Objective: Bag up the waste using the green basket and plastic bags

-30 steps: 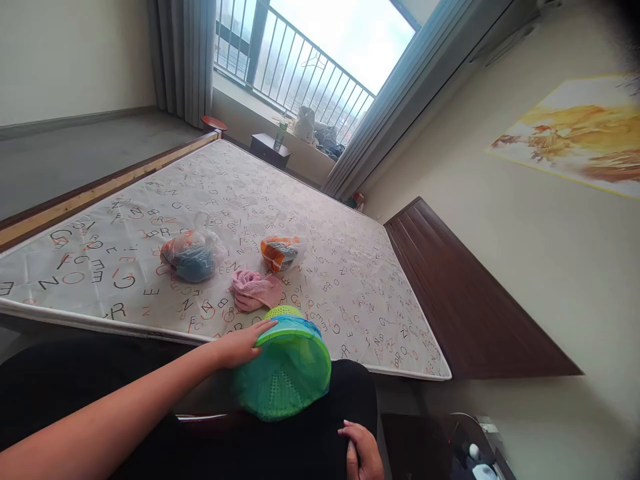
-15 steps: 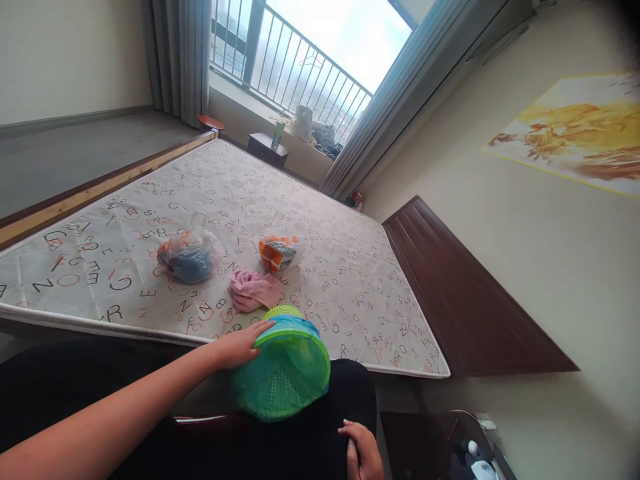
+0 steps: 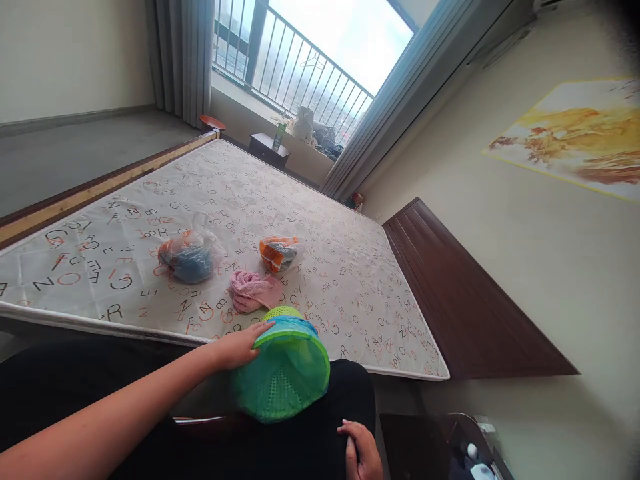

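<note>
From where I watch, remotely, through the head camera, a green basket [image 3: 285, 380] lies directly under and to the right of the left hand [image 3: 241, 348], which is clamped on its upper-left rim. That is the nearer hand. The right hand [image 3: 361, 450] is down and to the right of this grip, apart from the basket, across a stretch of black trousers [image 3: 353, 383].

The basket is tipped on its side. Its wide mouth opens back toward me, and its narrower lattice end points away, so its long axis runs from the lap outward, past the grip, to the mattress [image 3: 345, 293]. Thin blue plastic [image 3: 293, 325] wraps the part just right of the fingertips. I cannot tell whether the basket rests on the legs or is held up by the hand.

Now the pose. The left forearm [image 3: 135, 407] slants in from the lower left, the wrist nearly straight and the back of the hand upward. The fingers lie together along the outside, while the thumb hooks at the rim below them. The right hand sits on the thigh, fingers loosely bent and a little apart, with nothing visible in them.

Just beyond the grip is a bundled pink cloth [image 3: 253, 291]. Farther out, a clear plastic bag [image 3: 190, 257] lies to the left and an orange package [image 3: 277, 253] slightly to the right.
</note>
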Demonstrator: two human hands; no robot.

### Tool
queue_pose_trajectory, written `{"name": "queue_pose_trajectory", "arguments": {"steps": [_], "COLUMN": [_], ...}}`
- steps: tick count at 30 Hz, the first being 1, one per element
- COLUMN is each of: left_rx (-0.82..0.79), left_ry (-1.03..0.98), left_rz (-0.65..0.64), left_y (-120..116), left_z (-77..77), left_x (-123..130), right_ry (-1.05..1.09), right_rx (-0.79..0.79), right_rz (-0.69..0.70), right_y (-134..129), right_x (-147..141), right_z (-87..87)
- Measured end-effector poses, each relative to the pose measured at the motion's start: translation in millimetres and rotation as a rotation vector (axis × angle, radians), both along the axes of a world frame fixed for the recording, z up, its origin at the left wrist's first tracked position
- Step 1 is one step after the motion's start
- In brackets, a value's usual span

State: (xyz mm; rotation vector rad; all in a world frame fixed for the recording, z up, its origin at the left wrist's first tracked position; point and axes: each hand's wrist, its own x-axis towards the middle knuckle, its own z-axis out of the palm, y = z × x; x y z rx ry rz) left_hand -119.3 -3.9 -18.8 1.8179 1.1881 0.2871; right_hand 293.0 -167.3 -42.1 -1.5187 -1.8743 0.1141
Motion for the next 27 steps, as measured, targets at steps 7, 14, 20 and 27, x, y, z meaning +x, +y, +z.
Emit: {"name": "queue_pose_trajectory", "arguments": {"steps": [7,14,20,27], "left_rx": [-0.014,-0.031,-0.038,-0.045], "left_ry": [0.025,0.019,0.0,0.008], "left_rz": [0.013,0.04,0.039,0.039], "left_y": [-1,-1,-1,-1], "left_z": [2.9,-1.4,-2.3,-3.8], "left_x": [1,2,1,2], "right_ry": [-0.077,-0.08,-0.116,-0.089], "right_rx": [0.017,0.031,0.046,0.001], "right_rz": [0.133,0.098,0.132,0.102], "right_y": [7,9,15,15], "right_x": [17,14,4,2], "right_z": [-2.9,-0.1,16.1,17.0]}}
